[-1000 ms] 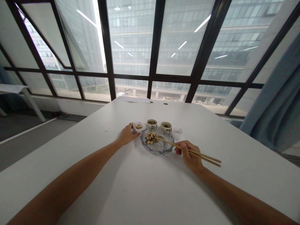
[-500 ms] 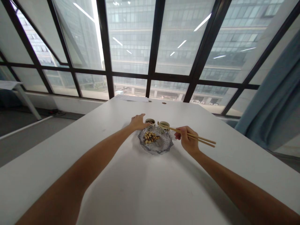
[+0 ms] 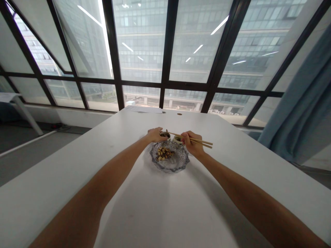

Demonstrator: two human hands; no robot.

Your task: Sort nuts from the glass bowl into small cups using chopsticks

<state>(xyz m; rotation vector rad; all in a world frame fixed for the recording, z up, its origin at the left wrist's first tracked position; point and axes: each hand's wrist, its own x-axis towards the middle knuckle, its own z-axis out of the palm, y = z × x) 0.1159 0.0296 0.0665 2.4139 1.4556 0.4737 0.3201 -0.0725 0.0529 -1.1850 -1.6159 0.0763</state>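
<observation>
- Right hand (image 3: pixel 192 145) grip clenches the chopsticks (image 3: pixel 200 141), with their tips over the left cup (image 3: pixel 165 135).
- Left hand (image 3: pixel 156 134) touches that cup, likely steadying it; I cannot tell if it clasps.
- Nut dish (image 3: pixel 179 162) sits just nearer on the tabletop (image 3: pixel 155 206).

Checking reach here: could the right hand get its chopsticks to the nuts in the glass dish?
Probably yes: the right hand holds the chopsticks just behind the dish, and nothing covers the nuts.

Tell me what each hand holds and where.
Right hand holds chopsticks near their middle. Left hand rests by a cup; whether it grips anything cannot be told.
</observation>
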